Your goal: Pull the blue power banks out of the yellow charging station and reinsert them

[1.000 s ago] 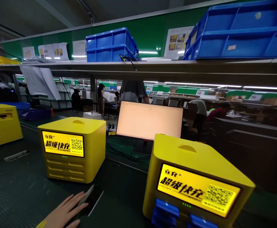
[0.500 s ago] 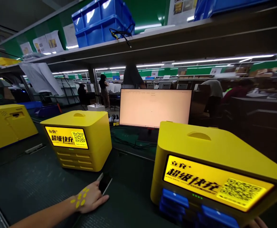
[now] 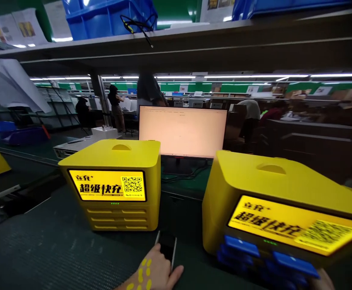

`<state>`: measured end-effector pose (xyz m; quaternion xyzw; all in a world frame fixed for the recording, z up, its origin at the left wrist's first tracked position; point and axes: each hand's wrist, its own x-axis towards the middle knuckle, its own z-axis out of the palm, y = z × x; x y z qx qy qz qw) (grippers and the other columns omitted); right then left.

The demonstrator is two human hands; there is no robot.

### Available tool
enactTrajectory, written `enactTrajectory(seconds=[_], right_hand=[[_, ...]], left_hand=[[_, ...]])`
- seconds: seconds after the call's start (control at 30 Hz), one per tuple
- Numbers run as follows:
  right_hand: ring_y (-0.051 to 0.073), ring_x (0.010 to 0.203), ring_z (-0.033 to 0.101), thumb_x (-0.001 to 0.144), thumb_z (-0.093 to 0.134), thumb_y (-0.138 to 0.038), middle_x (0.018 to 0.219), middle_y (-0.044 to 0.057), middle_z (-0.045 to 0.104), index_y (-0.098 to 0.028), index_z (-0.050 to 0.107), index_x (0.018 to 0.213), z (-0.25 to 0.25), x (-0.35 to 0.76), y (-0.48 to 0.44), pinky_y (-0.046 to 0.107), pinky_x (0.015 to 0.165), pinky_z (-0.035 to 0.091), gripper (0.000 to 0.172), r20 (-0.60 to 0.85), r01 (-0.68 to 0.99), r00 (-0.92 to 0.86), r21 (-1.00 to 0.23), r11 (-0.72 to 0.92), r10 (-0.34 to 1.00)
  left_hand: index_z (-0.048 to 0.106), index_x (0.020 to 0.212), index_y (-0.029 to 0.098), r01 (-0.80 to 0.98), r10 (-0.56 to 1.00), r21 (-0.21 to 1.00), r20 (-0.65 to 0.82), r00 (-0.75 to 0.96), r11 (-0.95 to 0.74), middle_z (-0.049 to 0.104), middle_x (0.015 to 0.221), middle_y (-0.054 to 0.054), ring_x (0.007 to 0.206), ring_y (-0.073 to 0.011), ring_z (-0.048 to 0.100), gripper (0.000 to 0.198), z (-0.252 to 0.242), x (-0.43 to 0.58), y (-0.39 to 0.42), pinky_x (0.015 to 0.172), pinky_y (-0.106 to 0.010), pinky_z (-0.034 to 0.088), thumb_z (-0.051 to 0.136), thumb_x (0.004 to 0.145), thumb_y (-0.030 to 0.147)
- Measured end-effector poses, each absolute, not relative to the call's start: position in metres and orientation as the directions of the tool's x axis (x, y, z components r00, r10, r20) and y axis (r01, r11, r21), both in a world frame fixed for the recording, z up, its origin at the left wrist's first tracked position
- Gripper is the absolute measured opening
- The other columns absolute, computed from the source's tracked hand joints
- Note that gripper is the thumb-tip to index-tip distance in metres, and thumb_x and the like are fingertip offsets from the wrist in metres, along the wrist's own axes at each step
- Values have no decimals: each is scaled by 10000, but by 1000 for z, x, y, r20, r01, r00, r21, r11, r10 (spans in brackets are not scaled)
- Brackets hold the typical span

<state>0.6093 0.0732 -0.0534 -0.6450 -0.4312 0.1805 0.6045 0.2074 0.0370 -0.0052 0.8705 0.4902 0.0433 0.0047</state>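
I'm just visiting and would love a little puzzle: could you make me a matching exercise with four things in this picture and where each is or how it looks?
Things:
1. The person's left hand
2. Monitor
3. Black cable
4. Blue parts

Places and looks:
A. Dangling over the edge of the shelf
B. At the front of the right-hand yellow box, below its display
C. Yellow marks on its back
D. Glowing a pale peach colour

Right pairs: 1-C, 2-D, 3-A, 4-B
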Motion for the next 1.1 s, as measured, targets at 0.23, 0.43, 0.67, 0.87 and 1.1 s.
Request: enactTrajectory(seconds=[0.23, 0.43, 0.67, 0.87, 1.1], right_hand=[[245, 683, 621, 568, 674, -573, 827, 53, 661, -153, 522, 1121, -43, 568, 94, 337, 577, 534, 710, 5, -142, 565, -985, 102, 825], [311, 1043, 525, 626, 706, -525, 1112, 80, 592, -186, 533, 1166, -30, 604, 73, 391, 861, 457, 661, 106, 57, 521, -994, 90, 847], [356, 1183, 385, 848, 372, -501, 1274, 172, 424, -101, 455, 1270, -29, 654, 45, 495, 960, 345, 588, 456, 857, 346, -510, -78, 820], [241, 1251, 350, 864, 312, -368, 1344, 104, 387, -161, 366, 1306, -34, 595, 32, 411, 1011, 350, 491, 426, 701, 282, -703, 118, 860], [255, 1243, 368, 793, 363, -336, 1346, 139, 398, -88, 339, 1316, -54, 567, 30, 424, 1049, 308, 580, 295, 613, 240, -785, 92, 925]], left_hand=[[667, 556, 150, 847, 856, 127, 41, 515, -516, 617, 516, -120, 632, -246, 621, 731, -10, 269, 36, 763, -410, 407, 118, 928, 457], [631, 524, 157, 863, 877, 171, 19, 480, -476, 614, 532, -124, 661, -258, 623, 746, -6, 278, 36, 805, -427, 392, 99, 913, 505], [616, 665, 181, 821, 938, 453, 179, 297, -346, 625, 707, -108, 782, -271, 573, 632, 5, 272, 39, 760, -388, 399, 164, 872, 570], [505, 595, 175, 222, 998, 973, 50, 25, -54, 480, 547, 6, 517, -128, 408, 565, 49, 302, 46, 534, -237, 316, 390, 764, 701], [442, 604, 179, -54, 992, 991, -117, 39, 119, 271, 453, 88, 444, -67, 213, 608, 60, 326, 42, 443, -202, 160, 627, 491, 748]])
